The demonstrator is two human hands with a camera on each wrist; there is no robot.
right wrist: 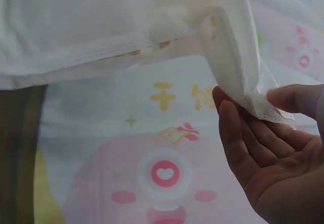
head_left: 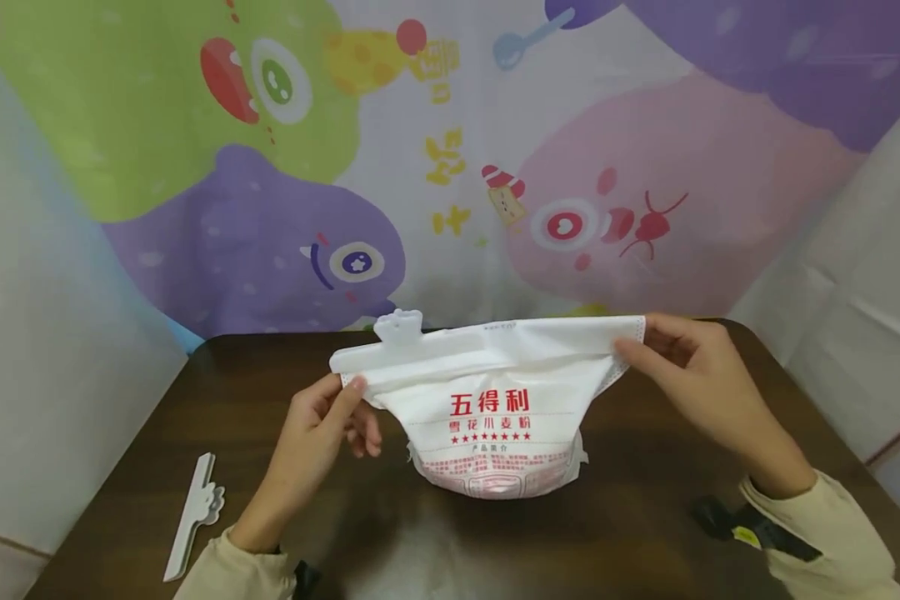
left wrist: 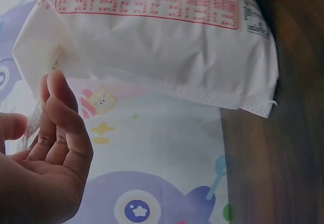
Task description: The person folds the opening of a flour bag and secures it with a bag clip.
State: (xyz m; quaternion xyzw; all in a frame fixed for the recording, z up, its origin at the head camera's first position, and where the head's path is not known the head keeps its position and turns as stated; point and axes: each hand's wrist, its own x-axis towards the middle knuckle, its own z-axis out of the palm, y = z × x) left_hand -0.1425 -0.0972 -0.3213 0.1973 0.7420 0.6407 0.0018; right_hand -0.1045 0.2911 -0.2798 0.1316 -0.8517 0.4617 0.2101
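Observation:
A white bag (head_left: pixel 495 417) with red printing hangs above the table, its top edge folded over. A white clip (head_left: pixel 399 332) sits on the left part of that fold. My left hand (head_left: pixel 318 425) pinches the bag's upper left corner between thumb and fingers. The upper right corner is pinched by my right hand (head_left: pixel 693 358). In the left wrist view the bag (left wrist: pixel 162 46) spans the top, above my left hand (left wrist: pixel 55 148). The right wrist view has my right hand (right wrist: pixel 276 153) gripping the folded corner of the bag (right wrist: pixel 101 26).
Another white clip (head_left: pixel 195 517) lies on the dark brown table (head_left: pixel 120 467) at the left. Behind the table hangs a cloth (head_left: pixel 450 275) printed with colourful cartoon figures. A dark object is beside my right sleeve.

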